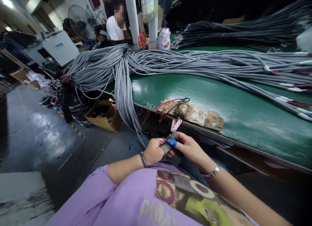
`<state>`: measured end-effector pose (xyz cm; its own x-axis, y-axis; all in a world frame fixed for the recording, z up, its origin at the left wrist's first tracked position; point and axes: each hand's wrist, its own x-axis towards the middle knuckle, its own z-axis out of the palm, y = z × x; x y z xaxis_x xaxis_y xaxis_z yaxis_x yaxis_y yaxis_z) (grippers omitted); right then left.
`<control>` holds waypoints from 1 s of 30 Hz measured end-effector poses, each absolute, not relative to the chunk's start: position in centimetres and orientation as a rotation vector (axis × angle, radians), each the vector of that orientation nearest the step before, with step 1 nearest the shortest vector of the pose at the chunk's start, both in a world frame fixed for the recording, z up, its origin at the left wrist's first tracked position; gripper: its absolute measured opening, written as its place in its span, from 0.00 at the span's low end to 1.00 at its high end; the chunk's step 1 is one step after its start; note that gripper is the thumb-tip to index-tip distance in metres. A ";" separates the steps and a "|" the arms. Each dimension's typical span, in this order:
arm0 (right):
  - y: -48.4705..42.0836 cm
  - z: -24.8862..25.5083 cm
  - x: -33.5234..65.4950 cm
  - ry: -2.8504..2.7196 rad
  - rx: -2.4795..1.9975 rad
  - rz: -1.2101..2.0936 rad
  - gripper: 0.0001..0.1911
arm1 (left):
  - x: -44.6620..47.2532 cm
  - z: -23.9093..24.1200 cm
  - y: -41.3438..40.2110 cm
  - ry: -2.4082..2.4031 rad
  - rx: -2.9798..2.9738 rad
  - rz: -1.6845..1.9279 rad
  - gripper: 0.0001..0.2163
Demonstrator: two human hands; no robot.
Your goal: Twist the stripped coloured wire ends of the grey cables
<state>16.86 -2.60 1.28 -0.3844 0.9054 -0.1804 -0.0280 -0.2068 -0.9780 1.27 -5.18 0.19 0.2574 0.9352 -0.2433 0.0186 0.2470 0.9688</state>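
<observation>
The left hand [154, 151] has its fingers curled in and looks to be pinching thin wires [163, 140]; the wires stick up between the two hands, on the near side of the green table [195, 89] and low down, by the person's lap; the right hand [191, 149] has its thumb, in a blue cover [172, 142], bent in right by the wires; the bits are too small for me to tell if it grips them too.

The wires are very thin and sit close together, so it could be easy to mix them up or let one slip; the blue cover could make it harder to feel them.

A big bunch of grey cables [124, 89] hangs over the table edge, to the left of the hands; it looks heavy, so if it slides it could tug on whatever is joined to it; I cannot see well where the lowest ones end.

A pink clip [175, 125] sits at the table edge, just on the far side of the hands; a bump from the right hand could knock it down into the dark gap, where small things could be hard to find.
</observation>
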 end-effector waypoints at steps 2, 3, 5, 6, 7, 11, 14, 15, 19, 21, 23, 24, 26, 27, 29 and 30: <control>-2.6 1.9 16.7 -1.368 -1.089 1.708 0.21 | 1.3 -0.1 -5.2 1.125 1.160 0.851 0.18; -2.6 2.0 16.7 -1.383 -1.084 1.718 0.21 | 1.3 -0.2 -5.3 1.129 1.172 0.857 0.18; -2.6 1.9 16.7 -1.396 -1.066 1.727 0.20 | 1.2 -0.2 -5.3 1.132 1.185 0.867 0.19; -2.6 1.8 16.8 -1.390 -1.056 1.733 0.20 | 1.2 -0.1 -5.3 1.131 1.182 0.872 0.19; -2.7 1.6 16.7 -1.371 -1.045 1.740 0.19 | 1.1 0.0 -5.4 1.132 1.168 0.881 0.20; -2.9 1.4 16.4 -1.233 -1.035 1.782 0.19 | 1.1 0.5 -5.4 1.149 1.061 0.947 0.22; -3.0 1.6 16.0 -1.196 -1.081 1.735 0.20 | 1.2 0.7 -5.4 1.146 1.028 0.960 0.23; -3.0 1.7 15.9 -1.204 -1.106 1.702 0.21 | 1.2 0.7 -5.4 1.144 1.032 0.953 0.23; -2.7 1.4 16.0 -1.248 -1.188 1.579 0.22 | 1.2 0.2 -5.2 1.123 0.976 0.988 0.22; -2.6 1.1 16.2 -1.246 -1.198 1.541 0.22 | 1.3 -0.2 -5.1 1.121 0.885 1.044 0.22; -2.7 0.6 16.4 -1.240 -1.186 1.536 0.21 | 1.3 -0.5 -4.9 1.132 0.803 1.085 0.22; -2.7 0.4 16.5 -1.240 -1.177 1.543 0.20 | 1.4 -0.5 -4.8 1.139 0.772 1.098 0.22; -2.7 0.0 16.8 -1.244 -1.161 1.556 0.20 | 1.5 -0.5 -4.8 1.153 0.729 1.111 0.23; -2.7 -0.2 16.9 -1.246 -1.157 1.558 0.19 | 1.5 -0.5 -4.8 1.157 0.717 1.110 0.23; -2.7 -0.3 17.1 -1.227 -1.140 1.581 0.18 | 1.6 -0.2 -4.9 1.148 0.726 1.091 0.24; -2.6 -0.3 17.2 -1.212 -1.123 1.604 0.17 | 1.7 -0.1 -5.0 1.138 0.749 1.072 0.24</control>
<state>17.21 -2.58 -0.25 -0.2716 0.9463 -0.1751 -0.0904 -0.2062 -0.9743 1.66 -5.00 -0.12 0.0548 0.9399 -0.3370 -0.2810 0.3384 0.8981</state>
